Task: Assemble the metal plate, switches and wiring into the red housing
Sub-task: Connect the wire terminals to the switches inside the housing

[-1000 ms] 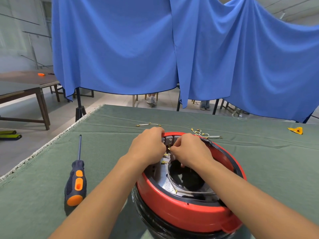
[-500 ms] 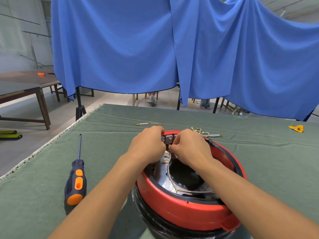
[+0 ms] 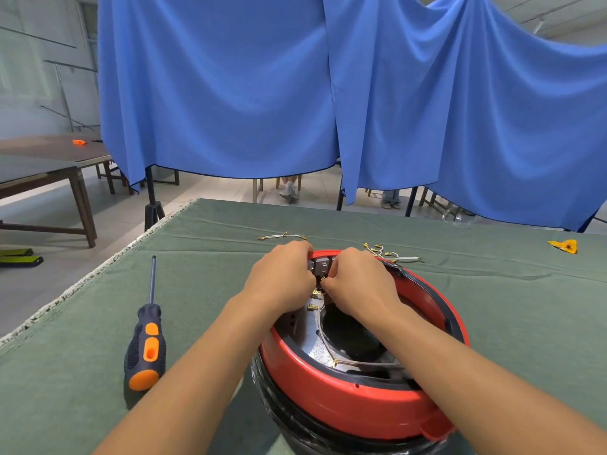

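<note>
Two bare forearms entering from 5 and 7 o'clock, no sleeves in view, left hand (image 3: 282, 280) and right hand (image 3: 359, 287) ungloved — no rings, watch or wristbands visible

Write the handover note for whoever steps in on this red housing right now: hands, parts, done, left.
Left hand: fingers curled at the grey switch block on the far rim of the red housing.
Right hand: fingers curled beside the block, above the brass terminals; what it pinches is hidden.
Done: metal plate sits inside the housing, one wire runs across it.
Left: loose wires lie on the green cloth, a single wire and a bundle behind the housing. Screwdriver lies at the left, untouched.
</note>
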Demonstrator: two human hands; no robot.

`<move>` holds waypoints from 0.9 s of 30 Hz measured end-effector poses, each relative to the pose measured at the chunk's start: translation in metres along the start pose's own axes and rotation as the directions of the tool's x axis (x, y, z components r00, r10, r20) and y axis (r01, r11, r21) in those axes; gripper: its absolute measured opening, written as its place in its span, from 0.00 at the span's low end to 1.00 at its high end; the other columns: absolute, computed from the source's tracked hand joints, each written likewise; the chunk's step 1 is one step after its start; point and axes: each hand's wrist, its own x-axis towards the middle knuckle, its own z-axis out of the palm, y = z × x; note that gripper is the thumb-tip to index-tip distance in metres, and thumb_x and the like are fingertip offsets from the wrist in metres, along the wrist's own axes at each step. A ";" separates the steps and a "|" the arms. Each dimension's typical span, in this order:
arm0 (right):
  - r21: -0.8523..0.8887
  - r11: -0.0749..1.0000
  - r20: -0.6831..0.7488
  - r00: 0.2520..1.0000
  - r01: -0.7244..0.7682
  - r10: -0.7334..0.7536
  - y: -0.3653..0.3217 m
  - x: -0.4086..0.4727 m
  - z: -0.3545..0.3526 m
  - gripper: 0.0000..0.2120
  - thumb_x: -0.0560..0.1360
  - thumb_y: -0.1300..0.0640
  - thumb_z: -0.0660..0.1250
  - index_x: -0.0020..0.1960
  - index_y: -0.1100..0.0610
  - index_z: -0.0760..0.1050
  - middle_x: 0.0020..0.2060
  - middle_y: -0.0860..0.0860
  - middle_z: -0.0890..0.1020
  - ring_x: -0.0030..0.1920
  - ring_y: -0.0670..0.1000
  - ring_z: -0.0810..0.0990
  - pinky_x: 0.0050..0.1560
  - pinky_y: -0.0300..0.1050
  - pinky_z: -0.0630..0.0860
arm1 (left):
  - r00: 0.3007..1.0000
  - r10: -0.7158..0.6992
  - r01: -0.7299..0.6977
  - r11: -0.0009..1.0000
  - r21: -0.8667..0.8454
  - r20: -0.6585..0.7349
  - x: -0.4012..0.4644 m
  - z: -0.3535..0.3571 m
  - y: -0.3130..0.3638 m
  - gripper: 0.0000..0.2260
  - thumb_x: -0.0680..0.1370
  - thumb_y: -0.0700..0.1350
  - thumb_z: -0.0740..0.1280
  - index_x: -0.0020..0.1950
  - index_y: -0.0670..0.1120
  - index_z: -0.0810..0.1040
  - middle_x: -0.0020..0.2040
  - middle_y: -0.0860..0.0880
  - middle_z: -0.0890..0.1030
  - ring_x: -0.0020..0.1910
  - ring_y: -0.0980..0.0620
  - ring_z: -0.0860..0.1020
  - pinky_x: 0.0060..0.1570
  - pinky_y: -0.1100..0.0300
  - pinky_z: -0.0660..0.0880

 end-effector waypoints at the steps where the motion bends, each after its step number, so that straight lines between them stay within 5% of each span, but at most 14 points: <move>1: 0.005 1.000 -0.002 1.000 -0.002 0.002 0.000 0.000 0.000 0.08 0.74 0.55 0.67 0.50 0.57 0.80 0.45 0.56 0.82 0.48 0.59 0.80 0.41 0.45 0.72 | 1.000 -0.001 0.001 1.000 0.001 0.003 0.000 0.000 0.000 0.13 0.73 0.38 0.61 0.56 0.48 0.77 0.53 0.46 0.80 0.52 0.42 0.76 0.47 0.52 0.72; 18: -0.003 1.000 -0.026 0.999 -0.025 0.025 0.000 0.002 0.002 0.08 0.73 0.53 0.67 0.46 0.56 0.81 0.42 0.53 0.83 0.45 0.57 0.81 0.42 0.46 0.75 | 1.000 -0.027 0.028 0.998 -0.050 0.016 -0.002 -0.006 0.000 0.13 0.71 0.38 0.62 0.54 0.47 0.78 0.51 0.47 0.81 0.53 0.42 0.76 0.49 0.54 0.73; 27: 0.097 0.991 0.054 0.995 -0.092 0.087 0.004 0.006 0.000 0.07 0.71 0.56 0.66 0.40 0.57 0.82 0.38 0.53 0.83 0.43 0.57 0.81 0.42 0.46 0.76 | 0.991 -0.089 0.112 0.954 -0.278 0.095 -0.001 -0.015 -0.009 0.19 0.66 0.43 0.67 0.57 0.50 0.80 0.55 0.51 0.83 0.56 0.50 0.79 0.60 0.51 0.74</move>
